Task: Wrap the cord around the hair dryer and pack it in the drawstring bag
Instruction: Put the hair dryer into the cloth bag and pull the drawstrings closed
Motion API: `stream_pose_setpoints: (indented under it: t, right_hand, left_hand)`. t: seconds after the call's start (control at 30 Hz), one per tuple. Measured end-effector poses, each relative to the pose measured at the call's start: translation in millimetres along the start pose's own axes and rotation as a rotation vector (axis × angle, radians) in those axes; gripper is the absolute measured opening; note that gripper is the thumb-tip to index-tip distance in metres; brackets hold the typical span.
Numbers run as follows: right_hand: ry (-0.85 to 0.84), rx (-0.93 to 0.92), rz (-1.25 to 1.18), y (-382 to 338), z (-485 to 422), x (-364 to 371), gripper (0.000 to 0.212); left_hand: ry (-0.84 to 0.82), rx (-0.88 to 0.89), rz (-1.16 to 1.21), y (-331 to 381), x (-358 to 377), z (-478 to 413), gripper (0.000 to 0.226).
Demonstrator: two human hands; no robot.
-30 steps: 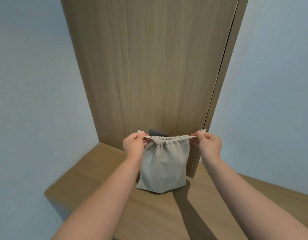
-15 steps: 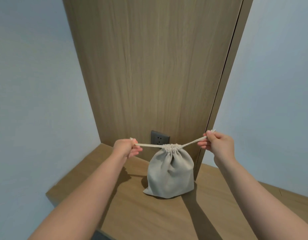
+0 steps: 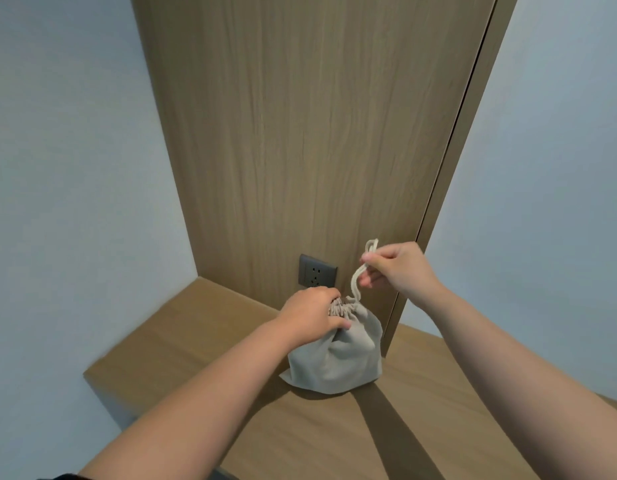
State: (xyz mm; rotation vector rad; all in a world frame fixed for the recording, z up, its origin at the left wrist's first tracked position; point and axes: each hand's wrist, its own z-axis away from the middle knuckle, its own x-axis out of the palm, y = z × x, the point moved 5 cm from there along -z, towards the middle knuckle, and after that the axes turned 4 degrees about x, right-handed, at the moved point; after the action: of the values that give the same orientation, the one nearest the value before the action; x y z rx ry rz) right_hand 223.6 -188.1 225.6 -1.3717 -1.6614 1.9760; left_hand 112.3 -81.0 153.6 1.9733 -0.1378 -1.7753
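A beige drawstring bag (image 3: 341, 358) stands bulging on the wooden shelf (image 3: 182, 327), its mouth cinched tight. My left hand (image 3: 310, 315) is clamped over the gathered neck of the bag. My right hand (image 3: 397, 268) sits up and to the right of the neck, pinching the pale drawstring (image 3: 359, 275), which runs down in a loop to the bag's mouth. The hair dryer and its cord are not visible; whatever fills the bag is hidden by the cloth.
A dark wall socket (image 3: 316, 271) sits on the wooden panel (image 3: 300, 133) just behind the bag. Pale blue walls close in on both sides. The shelf's left front corner (image 3: 92, 374) drops off near my left forearm.
Both hands were pulling the two strings apart sideways and the mouth closed. Now my left hand has let go of its string and grips the bag's neck, while my right hand lifts the string upward.
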Motion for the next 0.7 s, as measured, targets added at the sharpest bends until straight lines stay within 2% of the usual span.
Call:
stream_pose_setpoints:
  t: [0.1,0.13,0.17,0.23,0.3,0.37,0.4,0.5,0.67,0.7]
  right_hand:
    - [-0.017,-0.078,0.957,26.3,-1.5,14.9,0.037]
    - [-0.013,-0.099,1.081,33.2,2.0,18.3,0.038]
    - [-0.007,-0.125,1.052,41.2,4.4,20.1,0.037]
    - [-0.052,-0.123,0.699,54.8,10.8,21.1,0.032]
    - [-0.278,-0.062,0.372,64.3,20.3,31.1,0.041]
    - [-0.485,-0.011,0.284,75.3,32.4,48.1,0.053]
    - [-0.520,-0.007,0.311,79.3,38.0,55.7,0.055]
    - [-0.402,0.016,0.311,89.0,40.0,70.1,0.045]
    - [-0.117,-0.019,0.145,79.0,29.1,83.1,0.009]
    - [-0.071,-0.038,0.121,73.0,26.4,86.2,0.010]
  left_hand:
    - [0.027,-0.028,0.146,-6.8,2.6,0.3,0.044]
    - [0.036,-0.042,0.188,-9.8,2.4,0.4,0.045]
    - [0.050,-0.050,0.227,-12.9,1.7,0.2,0.047]
    - [0.079,-0.076,0.316,-20.6,-0.6,-1.0,0.048]
    - [0.079,-0.103,0.397,-27.9,-1.9,-1.7,0.041]
    - [0.061,-0.122,0.460,-32.5,-1.0,-2.2,0.027]
    - [0.056,-0.128,0.489,-32.9,-0.6,-2.1,0.021]
    - [0.094,-0.149,0.575,-31.6,-0.5,-0.6,0.011]
    - [0.173,-0.185,0.648,-36.4,-2.9,5.2,0.010]
    - [0.199,-0.192,0.660,-40.0,-4.8,6.5,0.011]
